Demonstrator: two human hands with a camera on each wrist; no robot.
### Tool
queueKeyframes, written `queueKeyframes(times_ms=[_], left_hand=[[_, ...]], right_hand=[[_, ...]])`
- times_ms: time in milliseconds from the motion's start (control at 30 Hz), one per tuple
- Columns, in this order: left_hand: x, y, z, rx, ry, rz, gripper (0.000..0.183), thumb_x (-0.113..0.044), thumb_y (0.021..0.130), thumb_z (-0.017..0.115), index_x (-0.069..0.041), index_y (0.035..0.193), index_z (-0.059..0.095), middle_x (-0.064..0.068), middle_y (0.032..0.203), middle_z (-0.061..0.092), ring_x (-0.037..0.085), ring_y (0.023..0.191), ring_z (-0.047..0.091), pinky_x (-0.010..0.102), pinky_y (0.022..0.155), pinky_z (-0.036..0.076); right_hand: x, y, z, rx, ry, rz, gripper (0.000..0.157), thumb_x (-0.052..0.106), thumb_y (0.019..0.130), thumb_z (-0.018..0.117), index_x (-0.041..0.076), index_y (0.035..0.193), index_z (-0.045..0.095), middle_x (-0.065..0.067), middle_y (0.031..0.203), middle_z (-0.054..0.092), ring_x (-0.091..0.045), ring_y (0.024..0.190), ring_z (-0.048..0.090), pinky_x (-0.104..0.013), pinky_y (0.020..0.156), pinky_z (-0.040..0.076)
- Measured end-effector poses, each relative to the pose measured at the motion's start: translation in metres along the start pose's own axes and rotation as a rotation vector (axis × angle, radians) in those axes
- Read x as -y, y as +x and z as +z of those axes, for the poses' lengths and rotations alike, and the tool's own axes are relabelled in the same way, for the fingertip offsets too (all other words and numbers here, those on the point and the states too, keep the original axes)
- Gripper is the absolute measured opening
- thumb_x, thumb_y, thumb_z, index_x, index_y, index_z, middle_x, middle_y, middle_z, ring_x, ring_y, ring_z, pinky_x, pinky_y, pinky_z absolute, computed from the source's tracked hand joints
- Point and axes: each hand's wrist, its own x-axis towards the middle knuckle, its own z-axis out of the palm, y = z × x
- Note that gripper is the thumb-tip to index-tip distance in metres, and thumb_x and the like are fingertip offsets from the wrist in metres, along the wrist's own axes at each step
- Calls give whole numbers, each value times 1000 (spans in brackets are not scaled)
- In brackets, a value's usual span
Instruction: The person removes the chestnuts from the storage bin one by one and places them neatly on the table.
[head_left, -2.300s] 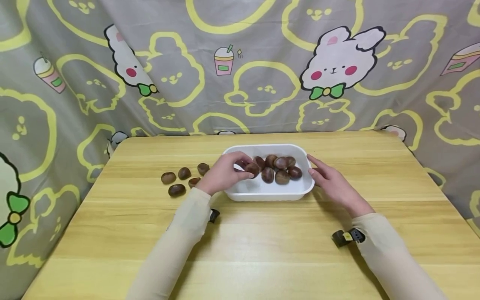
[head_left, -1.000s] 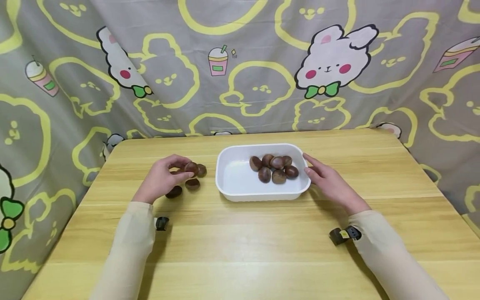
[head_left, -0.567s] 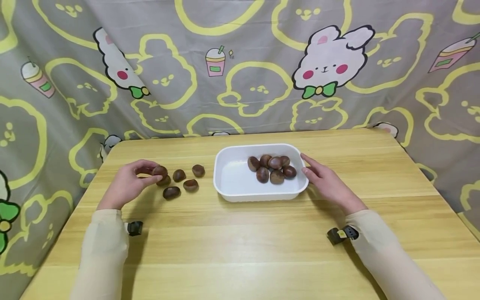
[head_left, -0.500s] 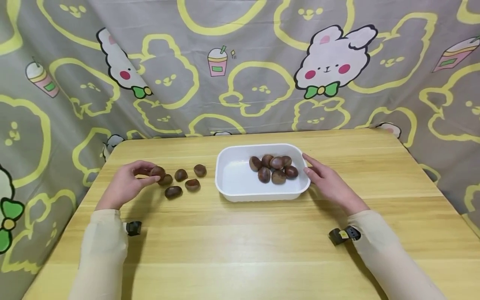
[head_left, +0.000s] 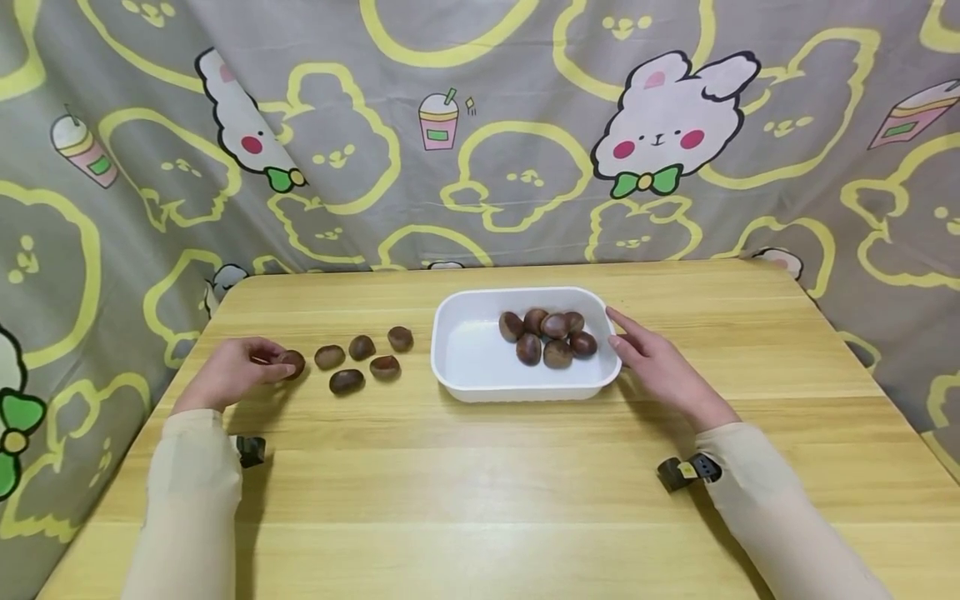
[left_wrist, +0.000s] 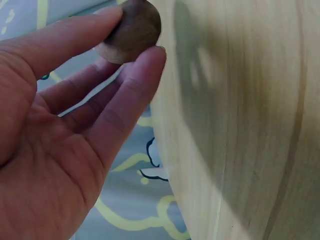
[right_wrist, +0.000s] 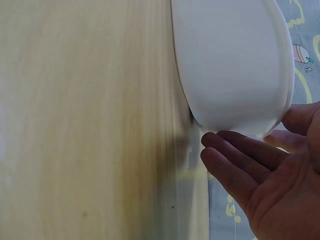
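At the left of the table, my left hand [head_left: 238,372] pinches a brown chestnut [head_left: 291,363] between thumb and fingers. The left wrist view shows the same chestnut [left_wrist: 135,32] at the fingertips, against the table edge and curtain. Beside it several loose chestnuts [head_left: 347,382] lie on the wood. A white rectangular tray [head_left: 480,385] stands in the middle, with a cluster of chestnuts [head_left: 557,353] in its right half. My right hand [head_left: 667,371] rests its fingers, fairly straight, against the tray's right end. In the right wrist view, the fingers [right_wrist: 245,157] meet the tray's end wall.
The light wooden table [head_left: 480,492] reaches back to a grey patterned curtain [head_left: 525,167]. A dark camera strap [head_left: 686,472] sits at the right wrist and a black camera [head_left: 250,451] at the left.
My left hand has carried a chestnut leftward out of the tray, past the loose ones, and lowered it toward the table at their left. The right hand stays at the tray.
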Motion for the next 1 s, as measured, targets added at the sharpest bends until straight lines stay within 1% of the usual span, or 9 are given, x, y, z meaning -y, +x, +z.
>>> queueKeyframes(times_ms=[100, 200, 300, 500, 667, 767, 1000], left_hand=[[2, 2, 3, -3, 21, 6, 49, -32, 89, 73, 8, 115, 62, 17, 101, 66, 32, 91, 61, 41, 75, 49], [3, 1, 7, 2, 42, 15, 44, -30, 89, 74, 7, 112, 64, 15, 99, 67, 30, 89, 61, 40, 73, 49], [2, -1, 10, 13, 56, 19, 43, -28, 89, 73, 7, 112, 64, 14, 98, 66, 29, 88, 61, 40, 73, 49], [-5, 1, 9, 42, 55, 22, 49, -29, 92, 71, 11, 118, 61, 19, 104, 65, 33, 92, 60, 45, 76, 50], [-6, 1, 8, 59, 59, 15, 49, -30, 94, 68, 11, 119, 60, 18, 103, 65, 31, 90, 61, 46, 76, 50], [-6, 2, 8, 52, 71, 21, 49, -32, 94, 68, 10, 119, 60, 18, 101, 65, 30, 88, 62, 46, 75, 49], [-6, 5, 10, 8, 114, 26, 46, -37, 95, 65, 6, 111, 65, 17, 98, 67, 31, 87, 61, 48, 74, 49]], right_hand=[[-2, -1, 1, -5, 8, -8, 56, 33, 107, 40, 14, 157, 23, -29, 142, 44, -42, 131, 42, -57, 109, 29], [-3, -1, 3, -3, 10, -14, 56, 32, 107, 41, 13, 157, 24, -29, 141, 45, -42, 130, 43, -57, 109, 28], [-4, -2, 4, -2, 4, -14, 56, 33, 107, 41, 13, 157, 25, -28, 142, 44, -42, 131, 42, -57, 109, 27], [0, -3, 1, -20, -12, -6, 56, 36, 107, 40, 16, 157, 25, -27, 144, 43, -42, 132, 40, -58, 109, 26], [-1, -2, 1, -23, -7, -14, 56, 35, 107, 41, 16, 156, 26, -26, 144, 43, -41, 133, 40, -57, 110, 26], [-1, -1, 1, -23, -2, -17, 56, 35, 107, 41, 15, 156, 26, -26, 143, 44, -41, 132, 40, -57, 110, 26], [-2, -1, 1, -28, -6, -13, 55, 35, 107, 41, 15, 156, 26, -26, 144, 42, -41, 134, 38, -57, 111, 25]])
